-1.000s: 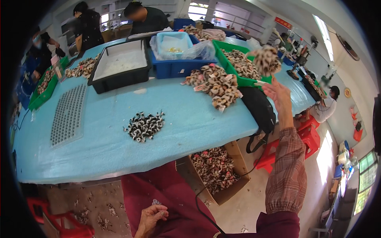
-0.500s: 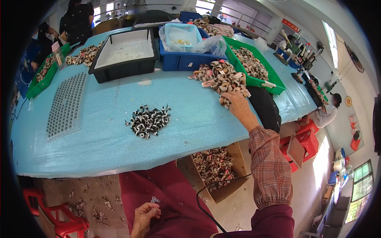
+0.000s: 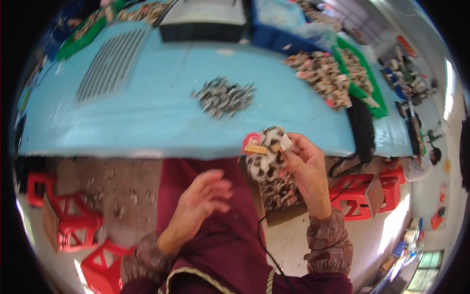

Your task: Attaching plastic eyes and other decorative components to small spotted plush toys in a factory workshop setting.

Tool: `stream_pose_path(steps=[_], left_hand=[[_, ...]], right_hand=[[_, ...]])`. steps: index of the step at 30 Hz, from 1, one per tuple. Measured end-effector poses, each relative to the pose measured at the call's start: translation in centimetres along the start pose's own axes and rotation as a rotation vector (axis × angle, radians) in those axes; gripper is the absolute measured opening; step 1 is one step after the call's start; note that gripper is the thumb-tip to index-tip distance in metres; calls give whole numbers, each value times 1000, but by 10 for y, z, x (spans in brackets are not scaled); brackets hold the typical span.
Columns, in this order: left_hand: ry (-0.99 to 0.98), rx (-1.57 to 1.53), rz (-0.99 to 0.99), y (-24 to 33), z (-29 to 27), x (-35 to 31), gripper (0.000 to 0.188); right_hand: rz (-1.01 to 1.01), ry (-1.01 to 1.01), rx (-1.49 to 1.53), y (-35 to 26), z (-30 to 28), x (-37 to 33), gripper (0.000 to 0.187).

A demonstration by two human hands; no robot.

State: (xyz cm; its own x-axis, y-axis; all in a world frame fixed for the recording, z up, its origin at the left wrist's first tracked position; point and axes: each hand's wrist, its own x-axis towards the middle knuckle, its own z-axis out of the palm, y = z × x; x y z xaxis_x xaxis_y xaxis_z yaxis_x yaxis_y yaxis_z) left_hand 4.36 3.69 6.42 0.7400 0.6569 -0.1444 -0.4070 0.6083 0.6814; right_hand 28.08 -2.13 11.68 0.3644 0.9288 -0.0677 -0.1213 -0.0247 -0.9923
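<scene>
Right hand [image 3: 306,161] pinched shut on a small black-and-white patterned fabric piece [image 3: 266,156] with a pink tag, held just off the near edge of the blue bench [image 3: 147,117]. Left hand [image 3: 203,196] open, fingers spread, empty, below and beside it. Probably light, soft and floppy; best gripped at the edge by the tag.

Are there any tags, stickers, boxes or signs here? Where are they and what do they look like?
Paper tags: on the spotted fabric bundle held in the right hand; one round and pink, one small orange strip, one white.
Cardboard box: on the floor under the blue table, brown, open, full of spotted pieces.
Red sign: high on the far wall, a long strip, blurred.
</scene>
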Motion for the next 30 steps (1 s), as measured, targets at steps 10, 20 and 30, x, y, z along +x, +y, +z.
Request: stream_pose_path(steps=[10, 20, 30], left_hand=[[138, 31, -96, -30, -31, -11, 21], [261, 674, 42, -45, -40, -29, 25], [-9, 682, -96, -40, -52, -39, 36]], right_hand=[[216, -91, 283, 96, 51, -53, 38], [197, 7, 139, 115, 63, -73, 44], [407, 2, 591, 150, 67, -85, 28]])
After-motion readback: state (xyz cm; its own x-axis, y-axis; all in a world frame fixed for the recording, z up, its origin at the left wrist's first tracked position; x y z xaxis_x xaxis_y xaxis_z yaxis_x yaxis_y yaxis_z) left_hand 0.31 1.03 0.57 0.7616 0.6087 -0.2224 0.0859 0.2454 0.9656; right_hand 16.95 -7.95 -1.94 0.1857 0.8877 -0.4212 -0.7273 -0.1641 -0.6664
